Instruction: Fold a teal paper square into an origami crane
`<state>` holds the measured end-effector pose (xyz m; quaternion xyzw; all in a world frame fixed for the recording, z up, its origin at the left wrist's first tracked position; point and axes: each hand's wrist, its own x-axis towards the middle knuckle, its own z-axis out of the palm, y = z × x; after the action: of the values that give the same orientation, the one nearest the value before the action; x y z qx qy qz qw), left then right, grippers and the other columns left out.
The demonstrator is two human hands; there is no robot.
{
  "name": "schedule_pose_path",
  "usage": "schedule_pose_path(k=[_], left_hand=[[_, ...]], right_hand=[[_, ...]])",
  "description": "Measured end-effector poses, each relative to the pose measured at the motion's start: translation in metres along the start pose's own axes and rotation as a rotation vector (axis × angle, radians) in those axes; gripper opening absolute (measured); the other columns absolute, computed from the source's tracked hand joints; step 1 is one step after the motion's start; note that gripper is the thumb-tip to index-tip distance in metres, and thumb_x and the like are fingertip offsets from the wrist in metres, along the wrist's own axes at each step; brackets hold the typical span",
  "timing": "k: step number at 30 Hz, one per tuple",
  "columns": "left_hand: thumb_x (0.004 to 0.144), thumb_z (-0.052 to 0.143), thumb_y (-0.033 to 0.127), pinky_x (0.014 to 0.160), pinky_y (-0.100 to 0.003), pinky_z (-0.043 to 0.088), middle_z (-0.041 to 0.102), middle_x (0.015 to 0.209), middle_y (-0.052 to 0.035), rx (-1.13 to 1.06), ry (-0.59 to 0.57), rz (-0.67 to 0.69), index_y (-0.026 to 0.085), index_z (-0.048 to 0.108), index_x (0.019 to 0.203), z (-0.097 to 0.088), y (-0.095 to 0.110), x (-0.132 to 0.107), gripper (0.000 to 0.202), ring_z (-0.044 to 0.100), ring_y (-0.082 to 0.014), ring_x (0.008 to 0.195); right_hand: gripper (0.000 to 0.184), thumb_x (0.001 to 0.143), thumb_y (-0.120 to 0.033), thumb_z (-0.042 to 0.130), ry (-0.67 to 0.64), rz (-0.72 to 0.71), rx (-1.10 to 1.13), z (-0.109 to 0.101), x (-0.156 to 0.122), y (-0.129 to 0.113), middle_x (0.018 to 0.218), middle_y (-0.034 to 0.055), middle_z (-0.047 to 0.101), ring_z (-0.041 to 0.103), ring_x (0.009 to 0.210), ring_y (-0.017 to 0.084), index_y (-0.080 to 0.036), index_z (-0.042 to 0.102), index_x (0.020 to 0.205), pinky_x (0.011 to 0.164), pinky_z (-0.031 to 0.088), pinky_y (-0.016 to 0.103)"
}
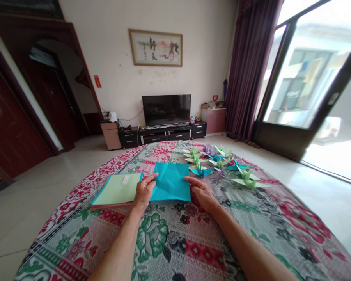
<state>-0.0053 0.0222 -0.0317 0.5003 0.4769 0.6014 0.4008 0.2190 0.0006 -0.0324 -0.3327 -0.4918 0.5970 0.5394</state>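
A square sheet of blue origami paper (172, 183), with faint crease lines across it, is spread out between my two hands just above the tablecloth. My left hand (146, 191) pinches its left edge, thumb on top. At the right edge, my right hand (201, 192) grips the paper between thumb and fingers. Close beside my left hand lies a stack of coloured paper (117, 189), light green on top with blue and reddish sheets showing beneath. A small white piece (125, 180) rests on that stack. Beyond my right hand stand several folded paper cranes (201, 171) in green, blue and purple.
A round table with a floral tablecloth (163, 242) bears everything. Past its far edge are a low black TV cabinet (163, 134) and a television (166, 110). To the right hang purple curtains (248, 70) by a glass door (295, 78).
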Motion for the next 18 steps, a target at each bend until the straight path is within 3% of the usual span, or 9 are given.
schedule_pose_path(k=[3, 5, 10, 13, 18], left_hand=[[0.059, 0.055, 0.020, 0.039, -0.019, 0.017, 0.039, 0.040, 0.0077, -0.052, -0.055, -0.083, 0.011, 0.065, 0.107, -0.001, 0.000, -0.001, 0.050, 0.023, -0.0045, 0.037], [0.056, 0.052, 0.017, 0.038, -0.019, 0.020, 0.045, 0.041, 0.0065, -0.117, -0.121, -0.139, 0.012, 0.064, 0.109, -0.001, 0.000, -0.001, 0.055, 0.026, -0.0052, 0.036], [0.057, 0.056, 0.016, 0.049, -0.022, 0.038, 0.067, 0.071, -0.0015, -0.268, -0.298, -0.203, 0.016, 0.058, 0.118, -0.001, 0.004, -0.003, 0.061, 0.050, -0.0102, 0.049], [0.060, 0.065, 0.020, 0.058, -0.024, 0.043, 0.069, 0.080, -0.0031, -0.224, -0.362, -0.179, 0.017, 0.059, 0.117, -0.001, 0.009, -0.005, 0.057, 0.057, -0.0130, 0.061], [0.058, 0.073, 0.029, 0.064, -0.026, 0.045, 0.069, 0.080, -0.0052, -0.135, -0.420, -0.209, 0.015, 0.065, 0.106, -0.001, 0.014, -0.007, 0.050, 0.059, -0.0159, 0.070]], right_hand=[[0.044, 0.059, -0.021, 0.055, 0.010, -0.018, -0.002, -0.002, 0.002, 0.000, 0.077, -0.0007, 0.066, 0.052, 0.058, 0.010, -0.020, 0.062, 0.103, 0.057, 0.042, 0.024], [0.043, 0.060, -0.024, 0.060, 0.031, -0.044, -0.033, -0.004, 0.004, 0.000, 0.080, 0.0003, 0.066, 0.054, 0.060, 0.011, -0.020, 0.063, 0.103, 0.059, 0.044, 0.025], [0.043, 0.057, -0.030, 0.072, 0.059, -0.082, -0.071, -0.008, 0.005, -0.002, 0.080, 0.0008, 0.065, 0.055, 0.067, 0.013, -0.019, 0.066, 0.099, 0.065, 0.045, 0.028], [0.040, 0.059, -0.034, 0.072, 0.094, -0.084, -0.106, -0.008, 0.004, -0.002, 0.076, -0.0001, 0.064, 0.052, 0.064, 0.012, -0.018, 0.067, 0.095, 0.064, 0.044, 0.027], [0.037, 0.060, -0.034, 0.072, 0.088, -0.079, -0.167, -0.006, 0.000, -0.005, 0.071, -0.0019, 0.061, 0.050, 0.062, 0.011, -0.018, 0.066, 0.092, 0.063, 0.041, 0.026]])
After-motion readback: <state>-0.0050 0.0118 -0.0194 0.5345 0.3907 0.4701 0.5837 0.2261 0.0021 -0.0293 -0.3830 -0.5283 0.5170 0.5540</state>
